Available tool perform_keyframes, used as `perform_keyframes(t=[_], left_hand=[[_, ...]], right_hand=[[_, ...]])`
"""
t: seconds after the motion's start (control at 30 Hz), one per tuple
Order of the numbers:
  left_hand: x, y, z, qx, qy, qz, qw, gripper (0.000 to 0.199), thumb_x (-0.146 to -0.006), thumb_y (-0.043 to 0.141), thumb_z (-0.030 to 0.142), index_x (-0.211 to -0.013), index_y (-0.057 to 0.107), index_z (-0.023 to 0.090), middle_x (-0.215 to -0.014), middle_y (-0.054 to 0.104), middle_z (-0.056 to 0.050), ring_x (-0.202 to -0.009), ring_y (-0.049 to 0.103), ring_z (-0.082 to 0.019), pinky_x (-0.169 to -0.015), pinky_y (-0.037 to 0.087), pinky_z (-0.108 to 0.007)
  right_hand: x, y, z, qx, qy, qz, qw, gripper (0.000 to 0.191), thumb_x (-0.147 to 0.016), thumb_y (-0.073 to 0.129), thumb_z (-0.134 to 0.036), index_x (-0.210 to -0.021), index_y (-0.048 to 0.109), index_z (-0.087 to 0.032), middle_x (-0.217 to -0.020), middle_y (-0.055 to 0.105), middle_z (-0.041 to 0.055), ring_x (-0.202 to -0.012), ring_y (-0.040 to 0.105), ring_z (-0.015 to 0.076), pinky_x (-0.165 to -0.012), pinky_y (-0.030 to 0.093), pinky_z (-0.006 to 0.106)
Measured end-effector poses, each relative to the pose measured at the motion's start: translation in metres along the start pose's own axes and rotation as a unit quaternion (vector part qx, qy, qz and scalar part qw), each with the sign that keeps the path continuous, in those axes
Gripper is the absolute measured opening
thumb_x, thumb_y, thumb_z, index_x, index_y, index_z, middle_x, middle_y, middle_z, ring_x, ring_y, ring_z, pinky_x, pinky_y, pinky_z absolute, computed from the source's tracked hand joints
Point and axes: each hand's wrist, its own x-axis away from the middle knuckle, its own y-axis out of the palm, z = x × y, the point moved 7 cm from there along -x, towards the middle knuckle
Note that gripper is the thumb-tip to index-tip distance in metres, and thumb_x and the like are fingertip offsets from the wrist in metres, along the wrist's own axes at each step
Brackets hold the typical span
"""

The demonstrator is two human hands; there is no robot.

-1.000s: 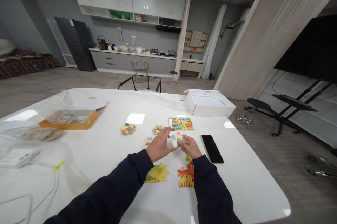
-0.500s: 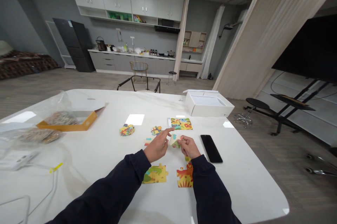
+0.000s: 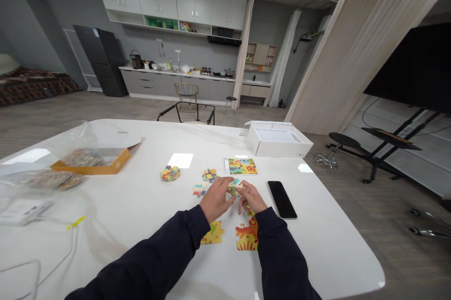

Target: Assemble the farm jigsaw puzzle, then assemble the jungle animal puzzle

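Observation:
Between my two hands is a puzzle piece (image 3: 234, 188) with green and blue on a pale ground. My left hand (image 3: 217, 198) grips its left side, fingers bent over the edge. The thumb and fingers of my right hand (image 3: 252, 197) pinch its right side. Below my right hand lie joined red and yellow pieces (image 3: 246, 236), partly under the sleeve. A yellow piece (image 3: 213, 233) shows beside my left sleeve. Left of my hands are a pale piece (image 3: 199, 190) and a small pile of pieces (image 3: 209, 175). The picture card (image 3: 241, 166) lies just beyond them.
Another pile of pieces (image 3: 170, 173) sits farther left. A black phone (image 3: 282, 199) lies right of my right hand. At the back right stands an open white box (image 3: 278, 140). An orange box (image 3: 116, 163), plastic bags (image 3: 52, 180) and cables occupy the left.
My left hand has moved slightly right and closed on the piece, which my right hand was holding. My left sleeve now covers more of the yellow piece below.

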Motion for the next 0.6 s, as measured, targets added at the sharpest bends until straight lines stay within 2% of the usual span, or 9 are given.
perform_keyframes(t=[0.1,0.23,0.33,0.4,0.5,0.6], left_hand=[[0.001,-0.006,-0.001,0.000,0.007,0.023,1.000,0.054,-0.080,0.076,0.017,-0.129,0.053,0.025,-0.134,0.056,-0.012,-0.128,0.053,-0.032,-0.109,0.047,-0.054],[0.001,-0.006,0.000,0.006,0.007,0.018,1.000,0.052,-0.080,0.079,0.021,-0.126,0.056,0.024,-0.119,0.059,-0.009,-0.116,0.058,-0.029,-0.101,0.052,-0.049],[0.002,-0.004,-0.001,0.008,0.005,0.015,1.000,0.048,-0.082,0.076,0.018,-0.125,0.056,0.024,-0.118,0.062,-0.008,-0.114,0.060,-0.028,-0.100,0.052,-0.047],[0.002,-0.008,-0.009,0.012,-0.001,0.011,1.000,0.050,-0.082,0.075,0.016,-0.127,0.055,0.025,-0.120,0.063,-0.008,-0.115,0.060,-0.028,-0.101,0.052,-0.048],[0.007,-0.025,-0.038,0.015,-0.013,-0.012,1.000,0.046,-0.082,0.073,0.014,-0.124,0.058,0.025,-0.124,0.064,-0.008,-0.120,0.059,-0.028,-0.102,0.053,-0.047],[0.024,-0.054,-0.091,-0.005,-0.055,-0.048,0.997,0.036,-0.080,0.069,0.013,-0.115,0.066,0.024,-0.128,0.066,-0.009,-0.124,0.058,-0.030,-0.102,0.053,-0.049]], right_hand=[[-0.001,-0.001,0.004,-0.022,0.004,-0.007,1.000,0.049,-0.082,0.065,-0.063,-0.091,0.034,-0.026,-0.066,0.067,-0.0061,-0.041,0.068,0.0192,-0.027,0.027,0.017],[-0.003,-0.001,0.011,-0.053,0.013,-0.028,0.998,0.045,-0.082,0.065,-0.059,-0.095,0.036,-0.026,-0.068,0.064,-0.0073,-0.044,0.070,0.0209,-0.027,0.030,0.017],[-0.003,-0.003,0.015,-0.073,0.026,-0.017,0.997,0.049,-0.079,0.065,-0.061,-0.102,0.040,-0.026,-0.069,0.063,-0.0067,-0.044,0.071,0.0225,-0.027,0.030,0.019],[-0.002,-0.006,0.013,-0.069,0.020,0.003,0.997,0.051,-0.083,0.059,-0.065,-0.108,0.044,-0.024,-0.074,0.068,-0.0025,-0.041,0.069,0.0211,-0.027,0.027,0.019],[0.001,-0.013,0.007,-0.032,0.010,0.047,0.998,0.050,-0.088,0.053,-0.067,-0.112,0.049,-0.023,-0.084,0.076,0.0053,-0.032,0.058,0.0129,-0.028,0.017,0.017],[0.003,-0.019,0.003,0.003,0.001,0.082,0.997,0.051,-0.087,0.057,-0.066,-0.110,0.051,-0.022,-0.081,0.079,0.0071,-0.025,0.037,0.0055,-0.028,0.014,0.018]])
